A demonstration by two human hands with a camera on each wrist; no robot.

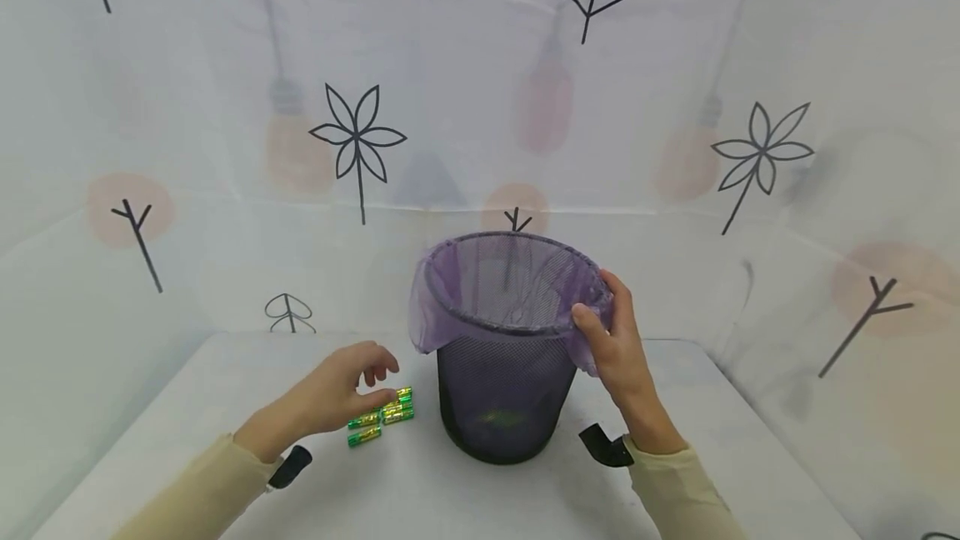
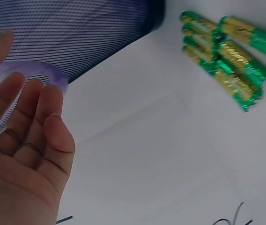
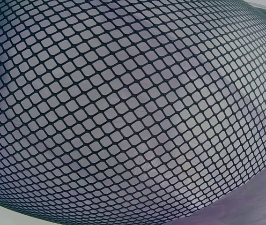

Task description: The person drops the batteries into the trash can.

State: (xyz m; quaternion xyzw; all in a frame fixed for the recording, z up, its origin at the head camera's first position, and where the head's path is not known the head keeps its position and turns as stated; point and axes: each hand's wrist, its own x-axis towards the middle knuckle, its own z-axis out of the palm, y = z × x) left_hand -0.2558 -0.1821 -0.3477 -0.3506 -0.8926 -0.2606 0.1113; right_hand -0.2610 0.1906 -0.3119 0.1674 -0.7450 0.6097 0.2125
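Observation:
A black mesh bin (image 1: 502,390) lined with a purple bag (image 1: 450,315) stands on the white table (image 1: 187,448). My right hand (image 1: 603,311) grips the bin's right rim over the bag, thumb inside, fingers outside. Several green-and-gold batteries (image 1: 382,417) lie in a cluster left of the bin. My left hand (image 1: 371,382) hovers just above them, fingers relaxed and holding nothing. In the left wrist view the bare palm (image 2: 30,131) faces the table, with the batteries (image 2: 226,56) ahead and the bin's mesh (image 2: 77,33) beside it. The right wrist view is filled by the mesh (image 3: 133,112).
A green-yellow shape (image 1: 498,419) shows through the mesh at the bin's bottom. Patterned white cloth (image 1: 480,107) walls the table in at the back and on both sides. The table's near edge lies below my forearms.

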